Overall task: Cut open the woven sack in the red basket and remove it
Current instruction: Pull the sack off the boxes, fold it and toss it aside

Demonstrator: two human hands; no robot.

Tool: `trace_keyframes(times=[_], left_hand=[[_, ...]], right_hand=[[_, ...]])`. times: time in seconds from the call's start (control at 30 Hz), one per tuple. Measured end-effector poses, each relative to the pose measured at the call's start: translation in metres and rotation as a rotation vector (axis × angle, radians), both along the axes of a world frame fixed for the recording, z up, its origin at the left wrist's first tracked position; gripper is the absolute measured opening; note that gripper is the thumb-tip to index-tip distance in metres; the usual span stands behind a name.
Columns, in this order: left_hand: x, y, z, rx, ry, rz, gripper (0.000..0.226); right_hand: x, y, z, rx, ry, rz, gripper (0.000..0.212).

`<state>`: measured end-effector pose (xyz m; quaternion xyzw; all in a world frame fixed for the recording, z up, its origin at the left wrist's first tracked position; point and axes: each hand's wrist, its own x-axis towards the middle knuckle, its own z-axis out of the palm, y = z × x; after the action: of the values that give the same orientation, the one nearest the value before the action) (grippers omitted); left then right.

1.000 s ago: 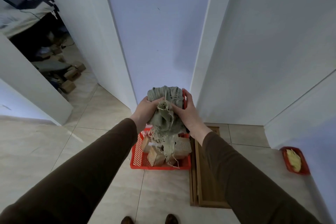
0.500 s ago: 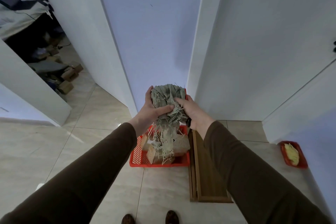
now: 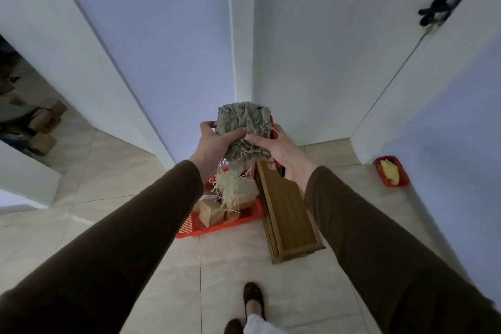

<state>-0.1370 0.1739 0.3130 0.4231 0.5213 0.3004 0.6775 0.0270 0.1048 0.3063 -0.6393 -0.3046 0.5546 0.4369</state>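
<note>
A grey-green woven sack [image 3: 244, 122], bunched into a wad with frayed pale strands hanging below, is held up in front of me, well above the floor. My left hand [image 3: 214, 144] grips its left side and my right hand [image 3: 273, 149] grips its right side. A red-handled tool [image 3: 276, 144] is also tucked in my right palm, mostly hidden. Below on the floor sits the red basket [image 3: 217, 228], with wooden blocks [image 3: 214, 213] and loose frayed fibres inside it.
A long wooden box [image 3: 287, 214] lies on the tiles right of the basket. A small red tray [image 3: 391, 171] with yellow material sits by the right wall. White walls close in ahead; a doorway with clutter opens at left. My shoes [image 3: 252, 298] are at the bottom.
The sack has been gathered tighter and lifted clear of the basket, its hanging tail shorter. My view has tilted and swung, and one foot has stepped forward.
</note>
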Motion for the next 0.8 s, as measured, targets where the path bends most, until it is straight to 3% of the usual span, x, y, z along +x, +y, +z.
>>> trace_keyframes(times=[0.2,0.37,0.7,0.8], left_hand=[[0.058,-0.049,-0.002,-0.024,-0.087,-0.214,0.071],[0.122,-0.103,-0.009,-0.075,-0.108,-0.386,0.079],[0.305,-0.245,-0.033,-0.069,-0.086,-0.593,0.061],[0.367,-0.293,-0.045,-0.075,-0.087,-0.65,0.071]], right_hand=[[0.044,-0.071,-0.019,0.025,0.042,-0.279,0.061],[0.095,-0.147,-0.026,0.052,0.046,-0.416,0.071],[0.236,-0.317,-0.049,0.08,0.114,-0.694,0.056],[0.287,-0.37,-0.059,0.088,0.126,-0.781,0.058]])
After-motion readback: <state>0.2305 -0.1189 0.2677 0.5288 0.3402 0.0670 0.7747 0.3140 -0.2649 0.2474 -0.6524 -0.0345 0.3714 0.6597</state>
